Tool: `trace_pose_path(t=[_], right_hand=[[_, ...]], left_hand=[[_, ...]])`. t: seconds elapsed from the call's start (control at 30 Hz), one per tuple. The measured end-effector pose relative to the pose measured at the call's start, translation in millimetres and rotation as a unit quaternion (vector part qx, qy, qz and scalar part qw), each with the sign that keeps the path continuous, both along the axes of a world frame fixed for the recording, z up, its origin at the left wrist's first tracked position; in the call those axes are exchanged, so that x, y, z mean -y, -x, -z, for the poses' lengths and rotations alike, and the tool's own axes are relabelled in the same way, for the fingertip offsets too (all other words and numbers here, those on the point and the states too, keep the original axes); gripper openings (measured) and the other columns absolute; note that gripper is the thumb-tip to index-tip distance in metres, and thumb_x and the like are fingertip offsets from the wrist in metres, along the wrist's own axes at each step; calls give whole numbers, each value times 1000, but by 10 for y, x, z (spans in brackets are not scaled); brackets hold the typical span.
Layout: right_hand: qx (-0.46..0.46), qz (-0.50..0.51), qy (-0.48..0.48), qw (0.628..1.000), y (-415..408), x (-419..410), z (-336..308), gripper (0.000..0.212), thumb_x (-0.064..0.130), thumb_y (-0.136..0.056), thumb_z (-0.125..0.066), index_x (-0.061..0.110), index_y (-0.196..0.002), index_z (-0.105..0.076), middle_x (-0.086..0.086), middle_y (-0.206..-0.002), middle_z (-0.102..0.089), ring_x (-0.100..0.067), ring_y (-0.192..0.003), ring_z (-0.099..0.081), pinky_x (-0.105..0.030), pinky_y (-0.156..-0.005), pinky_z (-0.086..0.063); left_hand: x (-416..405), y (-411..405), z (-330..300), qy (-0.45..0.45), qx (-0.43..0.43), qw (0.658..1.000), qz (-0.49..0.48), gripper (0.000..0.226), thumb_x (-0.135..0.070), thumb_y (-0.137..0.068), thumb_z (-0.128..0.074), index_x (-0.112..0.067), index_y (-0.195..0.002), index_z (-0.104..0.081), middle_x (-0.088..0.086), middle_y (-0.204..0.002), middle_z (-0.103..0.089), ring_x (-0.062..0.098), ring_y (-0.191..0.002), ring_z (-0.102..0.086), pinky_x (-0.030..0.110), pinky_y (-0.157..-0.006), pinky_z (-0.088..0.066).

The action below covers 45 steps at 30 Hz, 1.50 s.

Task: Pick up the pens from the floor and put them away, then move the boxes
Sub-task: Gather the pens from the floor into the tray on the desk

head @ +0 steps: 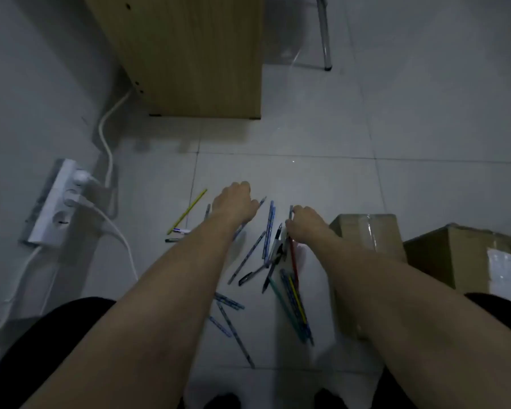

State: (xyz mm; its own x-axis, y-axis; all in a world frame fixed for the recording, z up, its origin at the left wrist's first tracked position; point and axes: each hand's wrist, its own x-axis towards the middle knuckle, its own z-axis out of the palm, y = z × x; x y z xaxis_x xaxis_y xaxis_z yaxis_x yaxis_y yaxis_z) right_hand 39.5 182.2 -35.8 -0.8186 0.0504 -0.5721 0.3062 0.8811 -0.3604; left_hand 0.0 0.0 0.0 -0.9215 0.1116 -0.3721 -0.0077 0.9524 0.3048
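Reaching hands (236,202) — pens (267,231) beside boxes (366,231).

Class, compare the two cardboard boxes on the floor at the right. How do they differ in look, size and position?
The nearer box looks bigger than the farther box, though it is cut off by the frame's right edge. The farther box has clear shiny tape across its top; the nearer box carries a pale label on its side. The farther box sits right behind the right hand; the nearer box lies further right. Both are brown cardboard and closed.
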Motion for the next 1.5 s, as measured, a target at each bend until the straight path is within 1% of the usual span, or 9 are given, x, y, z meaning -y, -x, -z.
trace_pose_path(t=[0.13, 0.2, 0.37, 0.47, 0.67, 0.93, 1.13, 1.33, 1.5], right_hand=[[37, 57, -29, 997, -301, -9, 428, 13, 18, -94, -49, 9, -105, -50, -15, -118, -55, -27, -92, -55, -31, -73, -45], [67, 103, -21, 992, -436, 11, 566, 17, 17, -93, -52, 8, -106, -51, -14, -116, -56, -26, -87, -53, -30, -71, -45], [61, 206, -9, 977, -528, 75, 688, 34, 12, -88, -57, 8, -121, -49, -14, -119, -52, -31, -101, -57, -37, -78, -50], [53, 224, -11, 973, -505, 111, 704, 33, 7, -85, -62, 9, -116, -50, -12, -115, -53, -29, -96, -57, -36, -77, -52], [30, 232, -3, 972, -557, 155, 796, 8, 11, -90, -61, 7, -89, -53, -13, -99, -62, -25, -76, -59, -34, -64, -54], [-28, 338, 58, 939, -633, 351, 610, 26, 16, -98, -40, 7, -122, -36, -14, -105, -56, -30, -86, -55, -39, -71, -48], [38, 379, 92, 920, -730, 688, 633, 39, 33, -95, -54, 0, -117, -55, -17, -114, -62, -33, -95, -62, -34, -71, -46], [81, 376, 90, 918, -711, 761, 675, 35, 25, -96, -60, -4, -116, -61, -20, -114, -65, -34, -97, -66, -33, -72, -50], [57, 364, 84, 926, -627, 788, 655, 35, 32, -98, -49, 2, -114, -59, -12, -101, -61, -26, -77, -55, -30, -66, -43]], left_hand=[[119, -321, 442, 21, 38, 999, 1, 35, -33, -97, -49, -10, -123, -52, 12, -122, -54, 28, -106, -54, 35, -78, -43], [213, -426, 617, 25, 50, 998, -9, 33, -33, -97, -49, -10, -121, -53, 11, -119, -54, 28, -103, -54, 37, -78, -47], [313, -544, 845, 22, 37, 999, -32, 31, -28, -99, -47, -9, -122, -52, 12, -118, -53, 29, -105, -53, 40, -82, -46], [324, -586, 918, 24, 37, 998, -45, 28, -25, -99, -46, -9, -122, -53, 11, -118, -53, 30, -105, -53, 43, -83, -49], [518, -631, 1019, 28, 7, 996, -84, 14, -14, -98, -51, -7, -109, -57, 13, -112, -56, 30, -97, -56, 43, -77, -50], [651, -663, 948, 37, -11, 995, -96, 20, -17, -99, -49, -7, -115, -54, 15, -119, -54, 32, -104, -53, 43, -80, -48], [705, -708, 930, 41, -13, 992, -122, 16, -11, -94, -56, -5, -109, -57, 15, -113, -56, 32, -100, -56, 41, -76, -49], [990, -775, 951, 93, -10, 987, -134, 28, -2, -90, -57, -6, -117, -55, 15, -121, -53, 30, -112, -48, 40, -83, -48], [1234, -794, 1012, 115, 13, 980, -162, 36, -9, -94, -56, -8, -129, -50, 14, -131, -49, 30, -117, -46, 39, -91, -45]])
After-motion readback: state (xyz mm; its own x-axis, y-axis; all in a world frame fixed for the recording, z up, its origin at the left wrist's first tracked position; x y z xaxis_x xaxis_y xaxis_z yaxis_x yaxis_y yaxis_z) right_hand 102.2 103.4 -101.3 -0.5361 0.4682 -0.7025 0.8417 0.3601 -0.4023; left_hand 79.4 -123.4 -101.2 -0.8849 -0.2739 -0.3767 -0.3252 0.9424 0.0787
